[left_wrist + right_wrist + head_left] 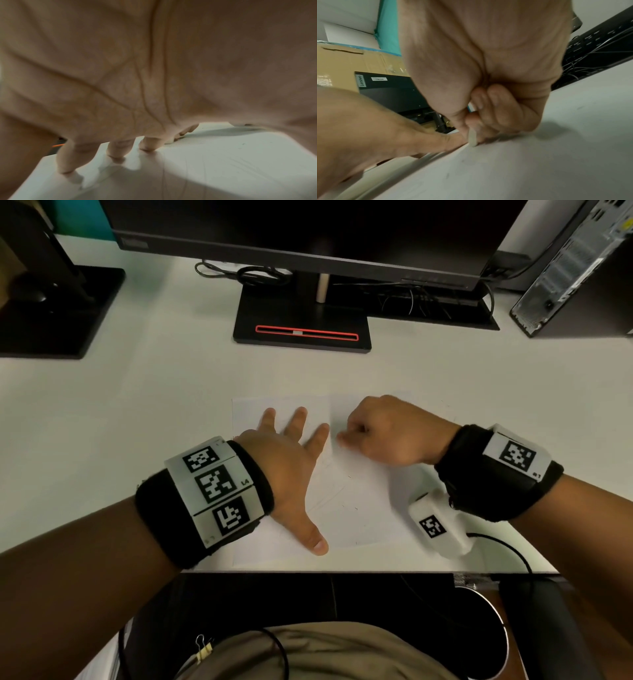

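Two hands are at work on one sheet of paper (359, 501) and one small white eraser (472, 138). The paper lies flat on the white desk (137, 405), straight in front of the person, with faint pencil lines on it. A straight line runs up it at 12 o'clock, crease or edge, I cannot tell which.

The left hand (291, 470) presses flat on the sheet's left half with its fingers spread wide. The thumb points towards 5 o'clock. The right hand (394, 433) is curled, and its thumb and forefinger pinch the eraser. The eraser's lower end touches the paper just beside the left index fingertip.

Around the sheet stand one monitor (308, 227) on its stand (301, 316) at 12 o'clock, a second stand (51, 313) at 10 o'clock and one computer tower (575, 268) at 2 o'clock. Loose cables (253, 273) lie behind the middle stand. None of these touches the paper; only the two hands lie over it.

The sheet's near edge lies close to the desk's front edge at 6 o'clock. Bare desk opens at 9 o'clock — a wide stretch — and a band of it lies between the paper's far edge and the monitor stand.
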{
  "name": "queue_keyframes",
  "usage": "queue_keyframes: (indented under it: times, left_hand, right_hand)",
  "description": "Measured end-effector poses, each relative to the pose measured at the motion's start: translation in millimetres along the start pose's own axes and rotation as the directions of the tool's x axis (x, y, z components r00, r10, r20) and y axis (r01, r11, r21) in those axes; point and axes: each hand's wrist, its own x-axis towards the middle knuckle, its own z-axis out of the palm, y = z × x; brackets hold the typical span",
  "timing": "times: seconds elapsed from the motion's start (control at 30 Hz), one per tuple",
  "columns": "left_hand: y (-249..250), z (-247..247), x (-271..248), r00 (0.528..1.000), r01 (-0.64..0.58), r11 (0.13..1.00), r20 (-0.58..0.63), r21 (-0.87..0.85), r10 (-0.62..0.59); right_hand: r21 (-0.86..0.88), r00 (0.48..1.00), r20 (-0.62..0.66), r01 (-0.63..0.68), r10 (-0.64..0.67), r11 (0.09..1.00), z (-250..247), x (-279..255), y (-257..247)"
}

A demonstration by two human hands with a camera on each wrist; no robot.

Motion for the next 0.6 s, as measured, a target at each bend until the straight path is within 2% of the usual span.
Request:
queue_keyframes:
  times: [0.13,0.23,0.3,0.37,0.43,0.53,0.6]
  left_hand:
    - [0,0,0,1.000,-0.001,1.000,0.006,0.006,0.001]
    - [0,-1,-1,1.000,0.003,1.000,0.010,0.004,-0.003]
    - [1,-1,0,1.000,0.004,1.000,0.014,0.000,-0.004]
    - [1,0,0,1.000,0.001,1.000,0.014,0.002,-0.001]
    - [1,0,0,1.000,-0.001,1.000,0.009,0.005,0.001]
    - [0,-1,-1,1.000,-0.002,1.000,0.009,0.007,0.002]
    - [1,-1,-2,1.000,0.000,1.000,0.011,0.005,0.000]
  right_hand:
    - [0.010,0.994,0.106,0.020,-0.021,1.000,-4,-2,6]
    - [0.013,0.999,0.014,-0.051,0.051,0.999,-14,7,15]
    - [-0.009,0.999,-0.008,-0.034,0.034,0.999,-9,6,9]
    - [-0.022,0.998,0.051,0.034,-0.033,0.999,-1,3,1]
    - [-0.016,0.993,0.112,0.047,-0.045,0.999,-2,1,2]
    - [0.033,0.998,0.051,-0.034,0.032,0.999,-15,10,17]
    - [0.012,0.999,-0.006,-0.042,0.042,0.999,-15,12,16]
